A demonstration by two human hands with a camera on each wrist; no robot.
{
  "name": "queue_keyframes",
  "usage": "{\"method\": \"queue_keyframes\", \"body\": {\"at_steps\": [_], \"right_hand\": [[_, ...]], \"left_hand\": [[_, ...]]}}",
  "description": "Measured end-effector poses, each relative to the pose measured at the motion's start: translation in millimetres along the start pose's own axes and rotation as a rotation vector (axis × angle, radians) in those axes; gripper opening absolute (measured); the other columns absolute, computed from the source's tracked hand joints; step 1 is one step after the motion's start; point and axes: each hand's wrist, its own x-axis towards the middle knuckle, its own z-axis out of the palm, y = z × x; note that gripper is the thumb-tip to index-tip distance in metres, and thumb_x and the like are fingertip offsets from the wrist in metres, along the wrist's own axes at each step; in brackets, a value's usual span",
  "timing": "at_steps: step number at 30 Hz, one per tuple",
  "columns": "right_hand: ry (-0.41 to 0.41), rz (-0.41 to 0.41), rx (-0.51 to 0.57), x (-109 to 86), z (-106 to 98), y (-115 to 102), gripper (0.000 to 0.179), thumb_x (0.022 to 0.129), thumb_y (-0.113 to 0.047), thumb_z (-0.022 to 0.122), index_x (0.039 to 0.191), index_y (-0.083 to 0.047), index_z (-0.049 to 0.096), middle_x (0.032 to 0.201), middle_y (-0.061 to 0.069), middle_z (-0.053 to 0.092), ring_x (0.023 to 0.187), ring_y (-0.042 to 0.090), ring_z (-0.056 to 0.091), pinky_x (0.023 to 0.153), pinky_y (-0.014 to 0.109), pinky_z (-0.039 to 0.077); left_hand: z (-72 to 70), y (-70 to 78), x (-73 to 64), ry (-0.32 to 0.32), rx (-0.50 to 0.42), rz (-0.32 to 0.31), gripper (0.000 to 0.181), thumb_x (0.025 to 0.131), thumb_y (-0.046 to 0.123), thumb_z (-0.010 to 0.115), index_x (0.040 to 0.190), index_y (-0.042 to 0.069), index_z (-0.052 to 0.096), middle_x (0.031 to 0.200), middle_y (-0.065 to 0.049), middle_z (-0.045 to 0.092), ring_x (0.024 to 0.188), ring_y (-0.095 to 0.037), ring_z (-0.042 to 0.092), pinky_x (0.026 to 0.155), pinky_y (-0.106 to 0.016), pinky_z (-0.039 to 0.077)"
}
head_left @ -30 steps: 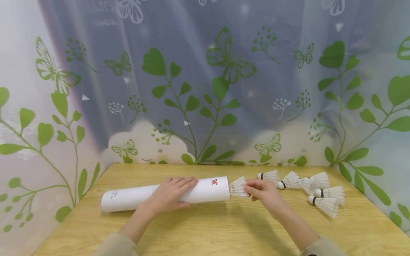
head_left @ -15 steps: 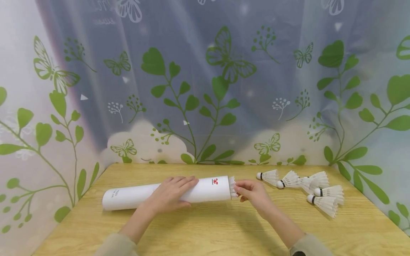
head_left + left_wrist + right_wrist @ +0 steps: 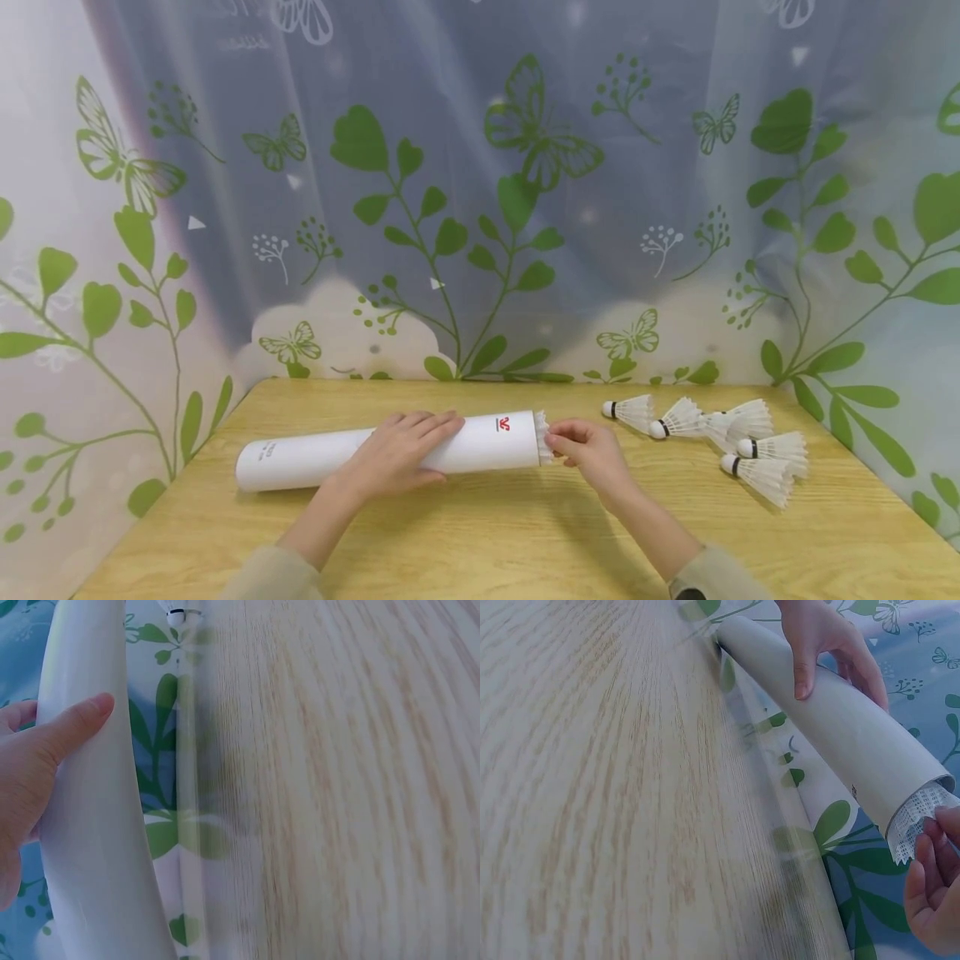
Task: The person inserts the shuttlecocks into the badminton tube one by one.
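Observation:
A white cylindrical tube [image 3: 480,446] with a red logo lies sideways across the table, its mouth to the right. My left hand [image 3: 405,454] grips it round the middle, the thumb on the near side; the left wrist view shows that thumb [image 3: 79,727] along the tube. At the mouth, my right hand [image 3: 588,454] pinches the feather rim of a shuttlecock [image 3: 543,435]. Most of that shuttlecock is hidden inside the tube, and only the skirt's edge sticks out. In the right wrist view the feather skirt [image 3: 915,817] shows in the opening beside the right fingers.
Several white shuttlecocks with black bands lie loosely at the table's right, among them a nearer one [image 3: 761,477] and one farther back [image 3: 630,412]. The wooden table [image 3: 465,542] ends at a patterned curtain [image 3: 450,208] behind.
My right hand has moved left, and the shuttlecock has slid into the tube until only its rim shows. The left hand keeps its grip on the tube.

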Motion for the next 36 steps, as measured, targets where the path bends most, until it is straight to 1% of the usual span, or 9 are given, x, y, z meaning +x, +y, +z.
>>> {"method": "queue_keyframes", "body": {"at_steps": [5,8,16,20,25,30,34,36], "right_hand": [[-0.012,-0.003,-0.018,-0.4,2.1,-1.4,0.012,0.085,-0.007,0.066,0.092,0.003,0.068,0.081,0.003,0.065,0.074,0.014,0.057,0.071,0.035,0.050],[-0.020,-0.014,-0.022,-1.3,3.2,-2.4,0.011,0.085,-0.006,0.065,0.092,0.003,0.068,0.082,0.003,0.066,0.075,0.013,0.057,0.073,0.037,0.050],[-0.027,-0.024,-0.033,-3.2,6.8,-5.0,0.011,0.083,-0.001,0.063,0.091,0.004,0.069,0.085,0.007,0.068,0.077,0.013,0.059,0.074,0.037,0.050],[-0.033,-0.011,-0.046,-3.2,7.8,-4.7,0.012,0.083,-0.002,0.064,0.092,0.004,0.070,0.090,0.009,0.069,0.082,0.015,0.059,0.077,0.039,0.050],[-0.048,-0.015,-0.045,-2.6,8.0,-2.0,0.013,0.083,0.000,0.063,0.092,0.005,0.070,0.094,0.012,0.069,0.088,0.020,0.061,0.079,0.039,0.050],[-0.094,-0.035,-0.017,-3.0,6.1,0.4,0.017,0.085,0.000,0.061,0.098,0.009,0.068,0.097,0.015,0.068,0.086,0.019,0.061,0.077,0.037,0.052],[-0.140,-0.062,-0.009,-2.4,2.6,0.8,0.020,0.088,-0.002,0.059,0.101,0.011,0.065,0.096,0.015,0.067,0.081,0.016,0.061,0.074,0.034,0.053],[-0.154,-0.072,-0.011,-2.3,-0.6,-0.3,0.021,0.089,-0.004,0.059,0.103,0.011,0.064,0.095,0.015,0.067,0.082,0.016,0.061,0.073,0.033,0.053]], "left_hand": [[0.4,0.1,0.8,0.001,0.001,0.004,0.082,0.068,0.043,0.079,0.134,0.006,0.047,0.131,-0.008,0.053,0.106,-0.025,0.057,0.082,-0.041,0.050],[1.0,0.0,1.2,0.003,0.002,0.006,0.082,0.068,0.043,0.079,0.134,0.007,0.047,0.131,-0.008,0.053,0.106,-0.025,0.057,0.082,-0.041,0.050],[0.8,0.2,3.0,-0.011,0.015,0.000,0.083,0.068,0.044,0.079,0.135,0.007,0.047,0.131,-0.008,0.054,0.106,-0.025,0.057,0.082,-0.041,0.050],[1.7,-0.7,2.5,-0.023,0.016,-0.011,0.082,0.068,0.043,0.078,0.135,0.007,0.047,0.131,-0.008,0.053,0.107,-0.025,0.056,0.082,-0.041,0.050],[2.3,0.2,2.9,-0.010,0.017,-0.009,0.082,0.067,0.042,0.080,0.134,0.007,0.048,0.130,-0.008,0.054,0.106,-0.025,0.057,0.080,-0.041,0.051],[3.2,2.1,3.0,-0.012,0.019,-0.013,0.082,0.067,0.042,0.079,0.134,0.007,0.048,0.130,-0.009,0.054,0.106,-0.026,0.057,0.080,-0.042,0.051],[3.8,2.2,3.5,-0.013,0.020,-0.011,0.082,0.068,0.042,0.079,0.134,0.007,0.047,0.131,-0.009,0.053,0.107,-0.025,0.057,0.081,-0.042,0.051],[4.0,1.8,4.0,-0.011,0.018,-0.010,0.082,0.068,0.041,0.079,0.135,0.007,0.047,0.132,-0.008,0.053,0.107,-0.025,0.056,0.082,-0.041,0.051]]}}
